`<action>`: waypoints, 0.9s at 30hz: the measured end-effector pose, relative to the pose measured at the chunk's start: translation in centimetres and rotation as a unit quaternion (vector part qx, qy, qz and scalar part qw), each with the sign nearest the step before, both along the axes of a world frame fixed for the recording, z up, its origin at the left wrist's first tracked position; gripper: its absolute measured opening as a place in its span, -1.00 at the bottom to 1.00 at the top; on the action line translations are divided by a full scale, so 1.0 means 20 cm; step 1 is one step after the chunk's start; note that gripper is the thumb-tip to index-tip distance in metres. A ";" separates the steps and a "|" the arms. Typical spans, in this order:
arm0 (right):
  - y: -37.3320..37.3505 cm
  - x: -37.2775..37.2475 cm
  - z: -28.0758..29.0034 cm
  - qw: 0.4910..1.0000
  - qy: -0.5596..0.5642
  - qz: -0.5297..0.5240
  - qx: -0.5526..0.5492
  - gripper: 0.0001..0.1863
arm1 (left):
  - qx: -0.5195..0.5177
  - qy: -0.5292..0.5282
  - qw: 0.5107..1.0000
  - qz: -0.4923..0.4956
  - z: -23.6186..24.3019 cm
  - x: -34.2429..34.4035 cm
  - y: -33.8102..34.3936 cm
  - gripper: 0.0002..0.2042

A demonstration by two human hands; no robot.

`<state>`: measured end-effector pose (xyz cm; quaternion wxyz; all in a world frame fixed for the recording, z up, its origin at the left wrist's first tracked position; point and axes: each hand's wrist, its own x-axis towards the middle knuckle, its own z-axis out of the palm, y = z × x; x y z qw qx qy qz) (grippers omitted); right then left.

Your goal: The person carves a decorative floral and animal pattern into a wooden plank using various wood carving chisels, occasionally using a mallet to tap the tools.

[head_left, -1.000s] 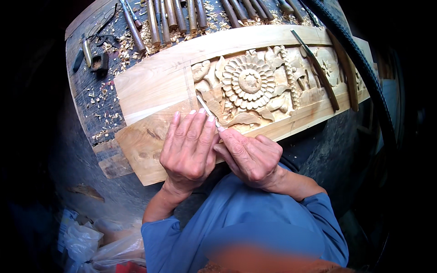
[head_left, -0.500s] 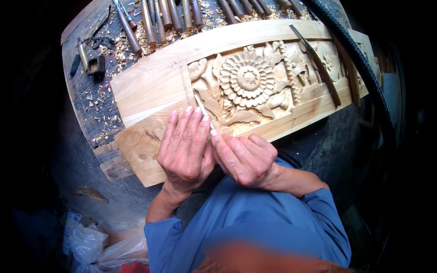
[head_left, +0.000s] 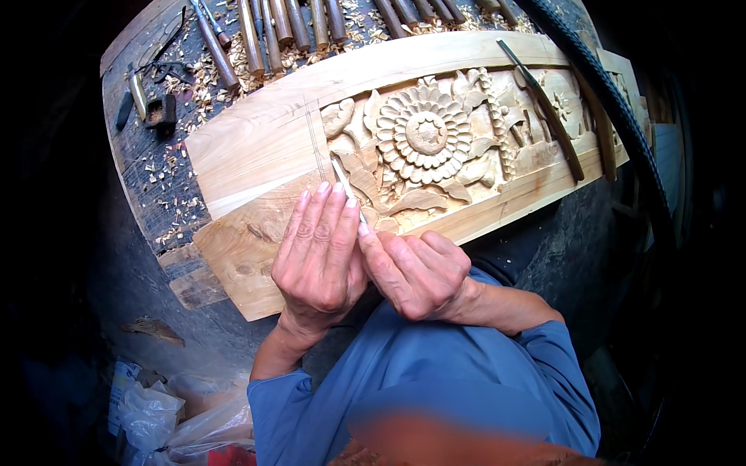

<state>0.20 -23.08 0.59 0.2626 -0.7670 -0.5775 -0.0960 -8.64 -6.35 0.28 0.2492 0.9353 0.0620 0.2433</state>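
A flower-carved wooden panel [head_left: 256,151] lies across the workbench, with a round layered blossom, leaves and a twisted-rope band in relief. My right hand [head_left: 420,272] is closed around a carving chisel, its thumb side toward the tool; the handle is hidden. The chisel's slim, pale blade [head_left: 342,179] points up and left, its tip on the leaf work at the carving's left edge. My left hand [head_left: 318,256] rests with long, nearly straight fingers against that blade; its thumb is out of sight. Both hands meet over the panel's near edge.
Several wooden-handled chisels [head_left: 252,39] lie among shavings along the bench's far side. Another dark chisel [head_left: 544,101] rests across the panel's right part. A thick black braided cable [head_left: 614,93] hangs at right. A small dark block [head_left: 162,113] sits at left; plastic bags [head_left: 151,415] lie below.
Both hands keep their hold on the chisel in nearly the same place. The view has shifted only slightly.
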 end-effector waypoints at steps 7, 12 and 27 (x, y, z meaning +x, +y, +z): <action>0.03 0.01 0.00 1.000 0.004 -0.004 0.002 -0.70 | -0.015 0.018 1.000 -0.008 0.00 0.00 0.01 -0.73; 0.03 0.01 -0.02 1.000 0.016 -0.002 0.004 -0.72 | -0.012 0.003 1.000 0.004 0.00 0.01 0.00 -0.70; -0.01 0.05 -0.07 0.995 0.062 0.015 0.078 -0.72 | -0.052 0.007 0.998 -0.035 0.04 -0.02 0.00 -0.72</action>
